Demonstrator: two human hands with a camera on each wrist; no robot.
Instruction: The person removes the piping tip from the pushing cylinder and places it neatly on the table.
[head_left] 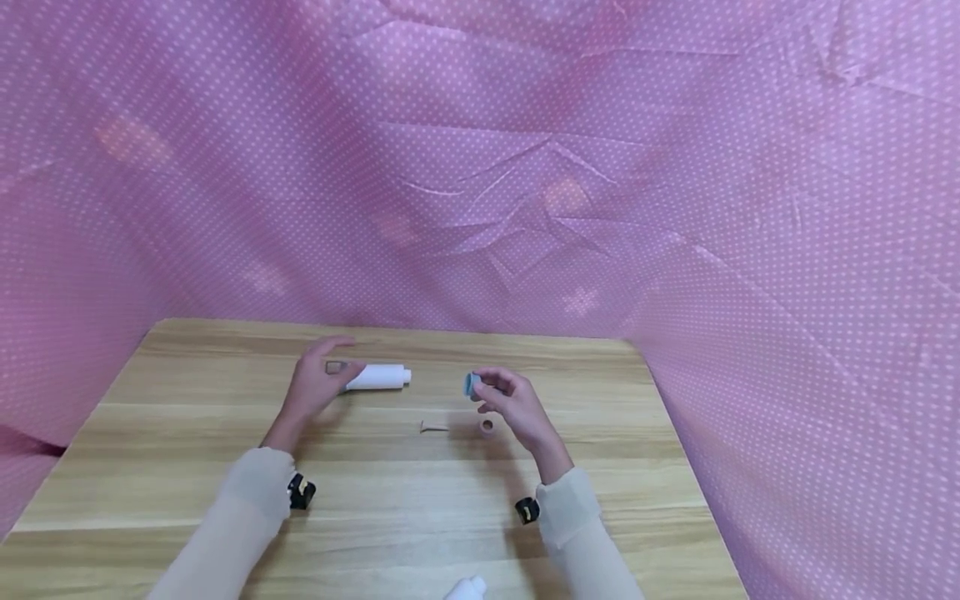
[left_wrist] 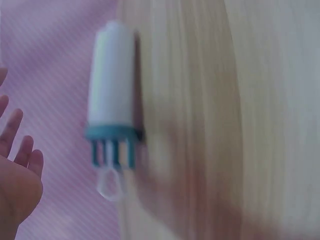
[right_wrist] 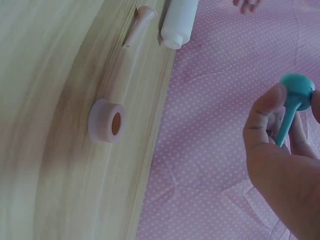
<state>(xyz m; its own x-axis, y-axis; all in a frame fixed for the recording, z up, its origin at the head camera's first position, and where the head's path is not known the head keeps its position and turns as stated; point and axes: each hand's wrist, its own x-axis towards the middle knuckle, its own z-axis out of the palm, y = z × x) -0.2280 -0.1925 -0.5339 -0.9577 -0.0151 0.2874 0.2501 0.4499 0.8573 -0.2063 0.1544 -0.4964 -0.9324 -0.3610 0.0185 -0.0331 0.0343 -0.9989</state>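
My right hand (head_left: 519, 410) pinches a small teal cup-shaped piece (head_left: 470, 384); the right wrist view shows the teal piece (right_wrist: 297, 90) with a thin stem, between thumb and fingers of the hand (right_wrist: 285, 165). My left hand (head_left: 313, 382) hovers by the white cylinder (head_left: 378, 377), fingers spread. In the left wrist view the white cylinder (left_wrist: 112, 80) has a teal collar with prongs and a clear loop at one end, and my left hand (left_wrist: 20, 175) is apart from it with relaxed fingers.
A beige ring (head_left: 487, 426) and a small beige stemmed piece (head_left: 434, 427) lie on the wooden table (head_left: 420, 508) between the arms. Another white object (head_left: 467, 589) shows at the near edge. Pink dotted cloth (head_left: 480, 167) surrounds the table's back and sides.
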